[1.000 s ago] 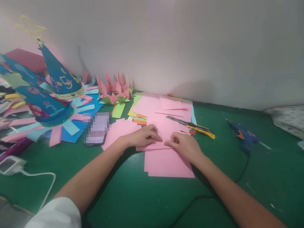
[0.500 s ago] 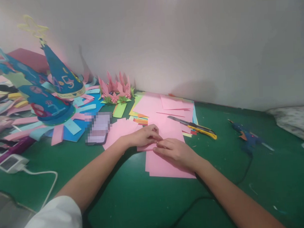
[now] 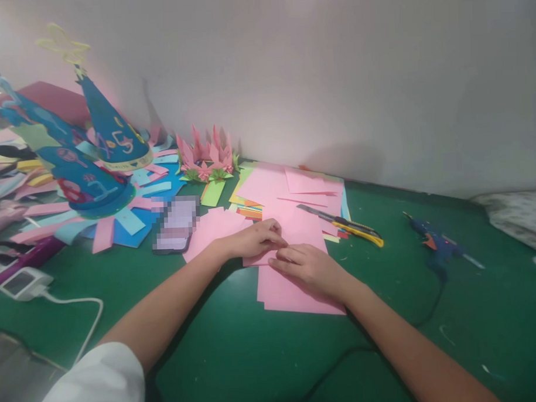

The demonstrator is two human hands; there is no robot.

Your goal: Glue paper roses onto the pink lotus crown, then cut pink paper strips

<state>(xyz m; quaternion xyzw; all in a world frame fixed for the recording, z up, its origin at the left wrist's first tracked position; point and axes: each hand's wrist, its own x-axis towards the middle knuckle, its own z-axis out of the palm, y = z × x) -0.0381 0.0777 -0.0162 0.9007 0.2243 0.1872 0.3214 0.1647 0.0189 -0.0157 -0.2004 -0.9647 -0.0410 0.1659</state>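
A pink sheet of paper lies between my hands, atop more pink paper. My left hand rests on it with curled fingers, thumb and fingertips pinched near its edge. From the right, my right hand meets the left one, its fingers held together and bent onto the same sheet. The fingertips almost touch, and what lies right beneath them is hidden. Below my right hand, further pink sheets stick out toward me. A yellow-and-black utility knife lies on the right of the papers, blade pointing left.
On the green table a phone lies left of the papers. Blue cone hats and a pink paper crown stand behind it. A glue gun with a cable lies at right. A white charger sits far left.
Both hands keep nearly the same place and pose on the pink paper. The view has shifted very slightly; nothing was picked up or let go.
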